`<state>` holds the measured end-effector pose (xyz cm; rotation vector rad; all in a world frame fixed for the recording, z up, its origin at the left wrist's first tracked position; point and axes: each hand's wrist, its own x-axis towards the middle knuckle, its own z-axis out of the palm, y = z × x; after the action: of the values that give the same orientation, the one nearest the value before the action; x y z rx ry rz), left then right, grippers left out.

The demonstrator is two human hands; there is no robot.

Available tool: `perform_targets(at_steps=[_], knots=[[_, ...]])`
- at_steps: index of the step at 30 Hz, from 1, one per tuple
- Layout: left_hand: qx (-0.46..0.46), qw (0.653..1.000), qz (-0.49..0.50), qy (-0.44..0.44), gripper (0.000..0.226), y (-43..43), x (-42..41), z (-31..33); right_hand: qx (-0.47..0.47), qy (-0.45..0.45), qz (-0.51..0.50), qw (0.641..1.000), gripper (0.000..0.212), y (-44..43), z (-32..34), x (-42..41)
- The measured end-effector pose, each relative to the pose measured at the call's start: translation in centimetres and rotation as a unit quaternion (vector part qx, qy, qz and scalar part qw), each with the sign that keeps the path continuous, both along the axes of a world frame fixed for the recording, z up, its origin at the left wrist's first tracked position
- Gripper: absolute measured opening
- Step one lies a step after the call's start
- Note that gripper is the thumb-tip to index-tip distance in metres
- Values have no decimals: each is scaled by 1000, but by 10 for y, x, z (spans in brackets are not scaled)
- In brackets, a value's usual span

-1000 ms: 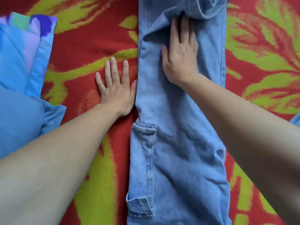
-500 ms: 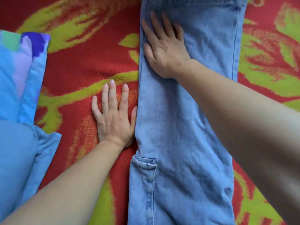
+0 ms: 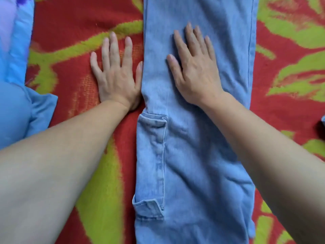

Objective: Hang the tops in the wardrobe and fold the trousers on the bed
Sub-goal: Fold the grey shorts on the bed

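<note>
a home bedroom: a red and green woolly blanket (image 3: 61, 14) spread flat, a blue pillow (image 3: 14, 117) lying left of the left hand (image 3: 116, 80).

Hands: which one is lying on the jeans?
The right hand, spread flat on the jeans. The left hand lies on the red-and-green blanket beside them, its thumb along the denim's edge.

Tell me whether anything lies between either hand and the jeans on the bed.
Nothing visible does. The right hand lies flat directly on the jeans; the left hand lies flat on the red blanket, its thumb side against the jeans' edge. The blue pillow sits off to the left, apart.
</note>
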<state>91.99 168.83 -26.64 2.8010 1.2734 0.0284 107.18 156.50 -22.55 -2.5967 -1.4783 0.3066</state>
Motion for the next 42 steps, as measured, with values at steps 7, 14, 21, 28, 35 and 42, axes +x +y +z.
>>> perform_targets(at_steps=[7, 14, 21, 28, 35, 42], knots=[[-83, 996, 15, 7, 59, 2, 1, 20, -43, 50, -2, 998, 58, -80, 12, -51], [-251, 933, 65, -248, 52, -111, -59, 83, -18, -11, -66, 998, 57, -178, 33, -124], [-90, 985, -147, -2, 65, -252, -164, 40, -83, -79, -76, 991, 65, -284, 4, -179], [-101, 986, -126, -34, 72, -252, -166, 33, -113, -7, -105, 988, 74, -292, -4, -179], [-244, 960, 104, -90, 92, -365, -259, 58, -93, 102, -216, 967, 90, -386, 21, -258], [-278, 932, 213, -93, 80, -431, -309, 70, -51, 153, -384, 909, 70, -470, 28, -358]])
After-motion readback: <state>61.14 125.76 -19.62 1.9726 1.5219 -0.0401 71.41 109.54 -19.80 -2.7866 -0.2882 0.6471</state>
